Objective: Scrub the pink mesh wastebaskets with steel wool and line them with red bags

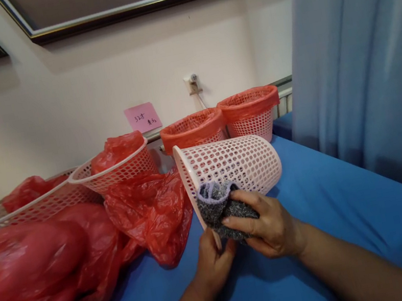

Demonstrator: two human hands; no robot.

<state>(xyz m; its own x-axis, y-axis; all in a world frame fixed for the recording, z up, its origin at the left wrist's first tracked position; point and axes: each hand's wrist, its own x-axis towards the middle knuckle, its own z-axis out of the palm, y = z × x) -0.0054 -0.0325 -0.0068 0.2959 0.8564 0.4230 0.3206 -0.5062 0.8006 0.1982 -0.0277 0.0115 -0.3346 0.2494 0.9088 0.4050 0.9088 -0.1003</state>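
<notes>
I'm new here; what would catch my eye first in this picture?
Probably the shiny heap of red plastic bags filling the lower left. Next, the pale perforated plastic basket lying on its side mid-picture, on a blue sheet; the left hand grips its rim while the right hand holds a gray cloth against it.

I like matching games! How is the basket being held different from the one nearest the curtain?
The held basket lies on its side; the curtain-side basket stands upright. The held basket's visible rim has no bag over it; a red plastic bag covers the curtain-side basket's rim. Both are pale, with holes all over their walls.
</notes>
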